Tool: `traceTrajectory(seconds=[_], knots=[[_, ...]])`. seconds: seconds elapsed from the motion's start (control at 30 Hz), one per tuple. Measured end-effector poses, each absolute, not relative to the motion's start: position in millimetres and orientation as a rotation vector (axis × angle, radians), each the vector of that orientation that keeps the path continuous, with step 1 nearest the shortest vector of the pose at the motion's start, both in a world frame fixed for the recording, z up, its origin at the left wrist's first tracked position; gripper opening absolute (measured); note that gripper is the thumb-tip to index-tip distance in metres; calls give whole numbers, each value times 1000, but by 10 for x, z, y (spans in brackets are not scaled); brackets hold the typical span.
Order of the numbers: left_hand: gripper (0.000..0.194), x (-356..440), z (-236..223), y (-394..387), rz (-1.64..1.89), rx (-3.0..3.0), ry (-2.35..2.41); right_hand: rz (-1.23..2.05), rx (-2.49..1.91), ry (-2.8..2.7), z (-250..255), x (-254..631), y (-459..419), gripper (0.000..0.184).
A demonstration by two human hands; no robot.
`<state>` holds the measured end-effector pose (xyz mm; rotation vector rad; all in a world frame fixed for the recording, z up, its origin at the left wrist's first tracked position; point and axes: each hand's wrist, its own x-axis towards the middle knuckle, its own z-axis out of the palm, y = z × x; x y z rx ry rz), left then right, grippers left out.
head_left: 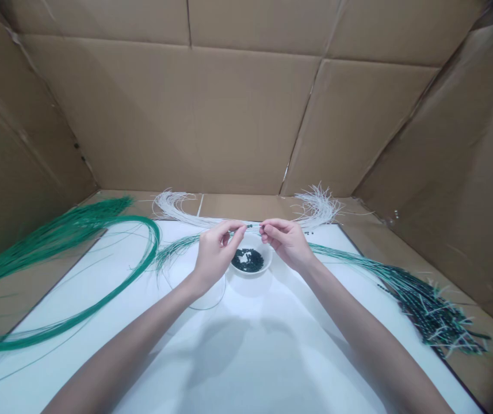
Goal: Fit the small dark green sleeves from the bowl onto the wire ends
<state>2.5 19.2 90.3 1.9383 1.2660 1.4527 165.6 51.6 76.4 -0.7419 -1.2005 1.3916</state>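
Note:
My left hand (218, 250) is closed in a pinch above the left rim of a white bowl (267, 265). From its fingertips sticks the end of a thin green string, with a small dark bead (249, 226) on it. Facing it across a narrow gap, my right hand (288, 240) pinches with thumb and forefinger; a dark speck shows there, too small to name. Small black beads (248, 261) lie in the bowl, with its white bottom showing through the middle.
Long green strings (153, 253) curve along the left side. Bundles of white strings (175, 204) lie at the back. At the right is a bundle of green strings threaded with dark beads (436, 316). Cardboard walls (211, 115) surround the white table (246, 368).

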Motion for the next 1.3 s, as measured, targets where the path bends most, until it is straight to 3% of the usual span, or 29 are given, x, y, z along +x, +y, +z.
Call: traceTrajectory(seconds=[0.87,1.3], knots=[[19,47,907,163,1443,1959,1240,1472,-615,-1117,735,1636,503,12],[16,67,856,142,1608,1916,1216,1684,-512,-775,739,1449,362,16]])
